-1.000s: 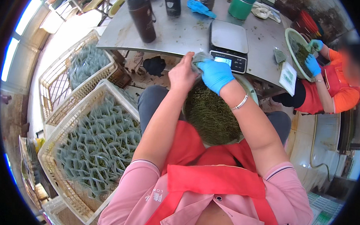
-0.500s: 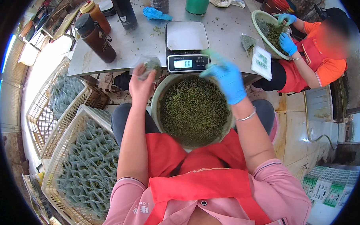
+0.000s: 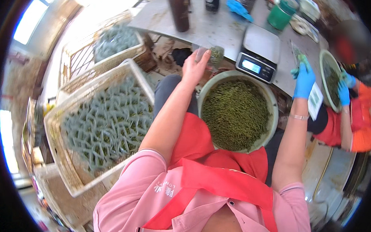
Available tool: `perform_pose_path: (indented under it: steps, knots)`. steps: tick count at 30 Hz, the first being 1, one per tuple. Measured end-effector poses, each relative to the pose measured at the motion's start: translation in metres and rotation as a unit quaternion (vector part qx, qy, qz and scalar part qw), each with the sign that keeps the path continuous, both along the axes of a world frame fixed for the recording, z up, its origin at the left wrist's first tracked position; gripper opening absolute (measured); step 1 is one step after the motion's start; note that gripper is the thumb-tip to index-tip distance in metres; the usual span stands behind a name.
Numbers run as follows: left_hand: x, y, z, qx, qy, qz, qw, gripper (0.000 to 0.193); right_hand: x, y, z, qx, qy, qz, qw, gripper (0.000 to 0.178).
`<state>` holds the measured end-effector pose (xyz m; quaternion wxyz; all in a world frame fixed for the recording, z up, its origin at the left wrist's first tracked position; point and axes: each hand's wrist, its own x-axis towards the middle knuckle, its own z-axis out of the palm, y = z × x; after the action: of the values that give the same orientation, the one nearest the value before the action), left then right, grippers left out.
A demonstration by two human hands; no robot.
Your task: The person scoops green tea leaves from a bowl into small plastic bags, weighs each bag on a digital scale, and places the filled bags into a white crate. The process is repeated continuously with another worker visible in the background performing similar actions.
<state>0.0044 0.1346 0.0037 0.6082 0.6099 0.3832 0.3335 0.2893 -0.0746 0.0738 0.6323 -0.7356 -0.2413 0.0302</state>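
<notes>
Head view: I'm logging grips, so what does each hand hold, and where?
Left hand grips a clear packet by its side; gloved right hand pinches green leaves.

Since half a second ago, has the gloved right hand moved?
Yes. The right hand has swung out to the right, from over the bowl to beyond the scale.

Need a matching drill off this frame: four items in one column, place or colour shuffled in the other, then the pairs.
1. scale
2. basin
3. right hand
4. basket

a. on the person's lap, full of green leaves
b. at the person's left, packed with grey-green pouches
c. on the metal table
d. in a blue glove

Pairs: 1-c, 2-a, 3-d, 4-b
</notes>
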Motion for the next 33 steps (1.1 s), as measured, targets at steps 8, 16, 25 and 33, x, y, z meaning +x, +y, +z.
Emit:
perform_pose_path:
  steps: [8, 16, 25, 33]
  knots:
    - [-0.203, 0.028, 0.062, 0.139, 0.017, 0.211, 0.967, 0.048, -0.081, 0.046, -0.038, -0.084, -0.003, 0.190, 0.978, 0.039]
    - [-0.554, 0.025, 0.110, 0.284, 0.429, 0.581, 0.630, 0.065, -0.104, -0.029, -0.038, -0.093, 0.041, 0.167, 0.981, 0.035]
    - [-0.733, 0.127, 0.036, 0.111, 0.643, 0.474, 0.591, 0.047, -0.162, -0.031, -0.025, -0.154, 0.024, 0.230, 0.961, 0.033]
    - [-0.774, 0.138, -0.036, 0.071, 0.488, 0.398, 0.774, 0.066, -0.165, -0.034, -0.072, -0.270, -0.033, 0.222, 0.936, 0.033]
